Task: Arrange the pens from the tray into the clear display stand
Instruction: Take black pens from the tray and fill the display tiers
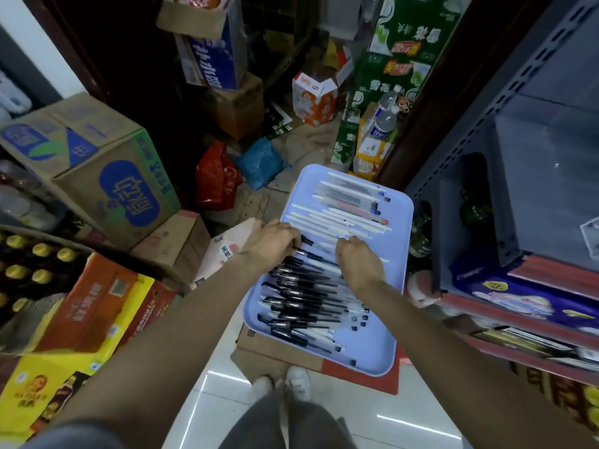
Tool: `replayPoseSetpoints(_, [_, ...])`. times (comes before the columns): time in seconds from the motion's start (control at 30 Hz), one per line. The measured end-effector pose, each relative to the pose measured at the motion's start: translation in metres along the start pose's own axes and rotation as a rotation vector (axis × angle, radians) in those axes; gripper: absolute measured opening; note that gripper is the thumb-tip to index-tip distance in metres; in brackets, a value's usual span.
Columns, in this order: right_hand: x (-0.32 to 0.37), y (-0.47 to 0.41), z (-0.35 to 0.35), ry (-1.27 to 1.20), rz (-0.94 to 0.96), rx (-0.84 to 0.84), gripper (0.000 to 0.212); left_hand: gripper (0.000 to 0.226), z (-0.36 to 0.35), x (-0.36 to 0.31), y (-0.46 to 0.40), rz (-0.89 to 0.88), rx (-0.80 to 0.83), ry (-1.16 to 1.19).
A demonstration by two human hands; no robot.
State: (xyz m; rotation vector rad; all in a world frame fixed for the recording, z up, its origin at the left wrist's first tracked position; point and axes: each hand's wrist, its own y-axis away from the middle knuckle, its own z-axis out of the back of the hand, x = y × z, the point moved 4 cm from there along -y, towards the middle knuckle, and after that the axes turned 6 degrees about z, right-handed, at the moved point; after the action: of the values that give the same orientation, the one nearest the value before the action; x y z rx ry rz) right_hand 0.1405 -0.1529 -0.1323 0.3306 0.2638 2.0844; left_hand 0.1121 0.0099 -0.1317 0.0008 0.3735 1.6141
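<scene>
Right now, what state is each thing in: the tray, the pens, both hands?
Tray: flat on a cardboard box, holding pens.
Black-capped pens: piled at the near end.
White pens: lying at the far end.
Left hand: fingers curled onto the black-capped pens.
Right hand: fingers curled down among the pens.

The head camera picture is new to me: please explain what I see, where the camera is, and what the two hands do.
No machine here: a person wears the camera on the head, so it looks down on their own arms. A light blue tray rests on a cardboard box in a crowded storeroom. It holds black-capped pens near the person and white pens farther away. The left hand and right hand both curl their fingers onto the pens. No pen is plainly lifted yet. No clear display stand is visible.
</scene>
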Motion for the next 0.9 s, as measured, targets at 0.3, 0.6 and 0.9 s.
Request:
replayPoseSetpoints(0.3, [-0.013, 0.014, 0.018, -0.390, 0.003, -0.042, 0.009, 0.009, 0.014, 0.018, 0.006, 0.109, -0.042, 0.793])
replayPoseSetpoints(0.6, [-0.022, 0.051, 0.061, -1.416, -0.284, -0.390, 0.021, 0.014, 0.052, 0.000, 0.009, 0.151, -0.159, 1.186])
replayPoseSetpoints(0.9, [-0.059, 0.091, 0.114, -1.578, -0.232, -0.705, 0.011, 0.018, 0.089, -0.122, -0.001, 0.171, 0.209, 1.589])
